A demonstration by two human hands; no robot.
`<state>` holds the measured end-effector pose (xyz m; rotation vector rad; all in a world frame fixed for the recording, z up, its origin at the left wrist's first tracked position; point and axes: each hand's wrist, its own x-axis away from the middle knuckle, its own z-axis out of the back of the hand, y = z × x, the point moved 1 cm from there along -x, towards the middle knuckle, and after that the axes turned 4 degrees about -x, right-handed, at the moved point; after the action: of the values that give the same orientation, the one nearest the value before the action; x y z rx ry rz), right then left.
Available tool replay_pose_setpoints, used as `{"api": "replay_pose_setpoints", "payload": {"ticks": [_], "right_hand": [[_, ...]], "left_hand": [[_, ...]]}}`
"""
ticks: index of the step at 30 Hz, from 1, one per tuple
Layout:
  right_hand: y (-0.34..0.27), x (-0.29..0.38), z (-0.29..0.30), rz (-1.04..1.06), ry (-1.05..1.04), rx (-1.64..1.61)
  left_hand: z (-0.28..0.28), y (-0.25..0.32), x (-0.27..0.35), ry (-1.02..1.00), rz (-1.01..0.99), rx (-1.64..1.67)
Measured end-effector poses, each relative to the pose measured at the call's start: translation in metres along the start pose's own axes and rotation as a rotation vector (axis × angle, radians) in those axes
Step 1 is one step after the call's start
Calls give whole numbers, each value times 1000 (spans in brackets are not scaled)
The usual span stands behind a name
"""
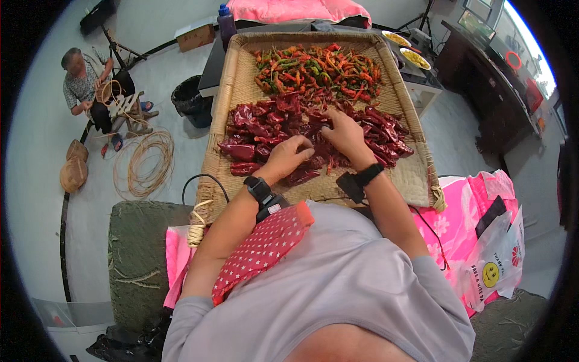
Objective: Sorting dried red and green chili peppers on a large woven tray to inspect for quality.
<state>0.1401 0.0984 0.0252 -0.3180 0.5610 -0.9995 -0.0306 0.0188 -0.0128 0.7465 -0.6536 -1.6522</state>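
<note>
A shallow woven tray (226,90) lies before me, longer than it is wide. Dark red dried chilli peppers (258,129) fill its middle in a loose heap. Over the heap's near left part hovers my left hand (289,156), thumb close to its bent fingers. My right hand (346,133) reaches into the heap's centre, its fingertips among the peppers. Whether either hand pinches a pepper cannot be made out. Smaller red, orange and green chilli peppers (316,70) are spread across the far end of the tray.
To the left, a seated person (86,86) handles basketwork beside coiled cane strips (149,163) on the floor. A black bin (192,99) and a bottle (226,22) stand by the tray. Plates of yellow food (414,59) sit at far right; a plastic bag (493,267) lies at near right.
</note>
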Motion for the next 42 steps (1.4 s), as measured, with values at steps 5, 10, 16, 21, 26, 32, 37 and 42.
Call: {"api": "replay_pose_setpoints", "payload": {"ticks": [5, 10, 16, 21, 26, 32, 37, 42], "right_hand": [[12, 18, 5, 5, 53, -344], [1, 37, 9, -293, -329, -1040], [-9, 43, 5, -195, -384, -910], [-6, 47, 3, -233, -450, -1043], [-2, 43, -2, -258, -343, -1019], [10, 37, 9, -142, 184, -708], [22, 36, 30, -4, 569, 174], [9, 40, 27, 167, 454, -102]], "left_hand": [[-6, -16, -5, 126, 30, 196], [3, 9, 1, 100, 82, 577], [-2, -6, -3, 115, -36, 582], [1, -2, 0, 154, 44, 722], [4, 0, 2, 161, 118, 803], [5, -2, 2, 177, 102, 755], [4, 1, 2, 210, 92, 781], [3, -3, 2, 216, 80, 768]]}}
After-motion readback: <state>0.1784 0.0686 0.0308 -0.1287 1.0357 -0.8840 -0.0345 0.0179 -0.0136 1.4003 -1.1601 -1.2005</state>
